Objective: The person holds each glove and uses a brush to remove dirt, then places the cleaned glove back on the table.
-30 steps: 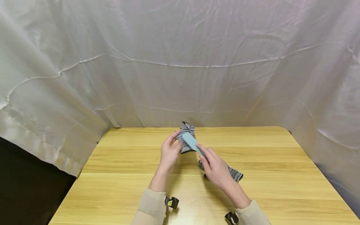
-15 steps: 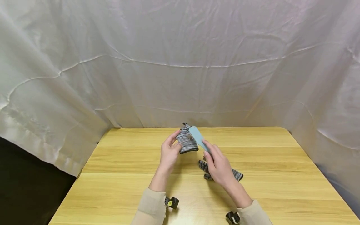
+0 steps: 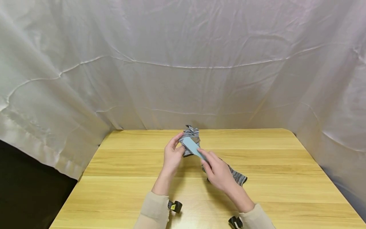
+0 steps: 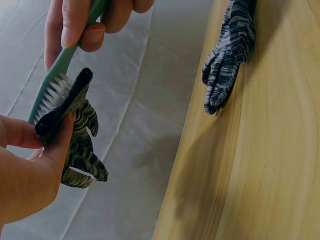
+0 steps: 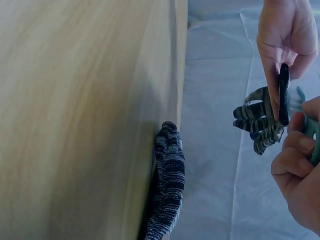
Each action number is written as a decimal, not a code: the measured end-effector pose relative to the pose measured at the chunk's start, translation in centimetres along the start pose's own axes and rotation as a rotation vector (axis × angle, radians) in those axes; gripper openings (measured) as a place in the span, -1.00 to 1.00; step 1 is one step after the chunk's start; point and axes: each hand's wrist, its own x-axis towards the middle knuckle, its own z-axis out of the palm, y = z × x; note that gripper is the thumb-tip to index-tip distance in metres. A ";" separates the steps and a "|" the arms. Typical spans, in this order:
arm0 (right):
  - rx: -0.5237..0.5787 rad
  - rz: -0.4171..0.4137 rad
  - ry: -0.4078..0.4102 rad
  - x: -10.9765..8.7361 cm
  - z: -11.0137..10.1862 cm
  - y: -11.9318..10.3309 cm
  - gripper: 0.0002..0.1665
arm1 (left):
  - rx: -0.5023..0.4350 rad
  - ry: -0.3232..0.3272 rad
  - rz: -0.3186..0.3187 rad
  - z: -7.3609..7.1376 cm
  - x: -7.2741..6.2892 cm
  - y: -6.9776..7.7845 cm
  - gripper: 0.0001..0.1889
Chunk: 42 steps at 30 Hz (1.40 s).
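My left hand [image 3: 172, 155] pinches a grey-and-black striped knit glove [image 3: 194, 132] by its side and holds it up above the table. The glove has a dark cuff edge, and its fingers [image 4: 85, 162] dangle away in the left wrist view. A brown patch shows on its fabric. In my right hand [image 3: 218, 170] is a light-blue scrub brush, gripped by its handle. The brush [image 3: 191, 145] lies across the glove, its white bristles [image 4: 56, 94] against the fabric near the cuff. A matching second glove [image 3: 239, 177] lies on the table, partly hidden beneath my right hand.
The wood-grain table [image 3: 128, 187] spans the space under both arms. Pale grey curtains [image 3: 183, 89] hang behind the table and along its sides. Black cameras [image 3: 175, 206] sit at both wrists.
The brush first swung up and right off the glove's middle, then came back down and left across it. My left hand and the glove on the table stay nearly in place.
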 end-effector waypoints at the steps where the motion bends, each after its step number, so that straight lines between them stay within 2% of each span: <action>1: -0.004 0.006 -0.007 0.0 0.0 0.0 -0.44 | -0.002 -0.001 -0.003 0.0 0.0 0.0 -0.39; 12: -0.020 0.021 0.013 -0.1 0.2 0.0 -0.45 | -0.009 -0.010 -0.019 -0.1 -0.1 0.0 -0.41; 35: -0.026 0.031 0.074 0.0 0.1 0.1 -0.48 | -0.008 0.001 -0.010 -0.1 0.0 0.1 -0.39; 42: 0.023 0.104 0.093 0.1 0.0 0.4 -0.45 | -0.035 0.017 -0.004 -0.1 0.1 0.2 -0.37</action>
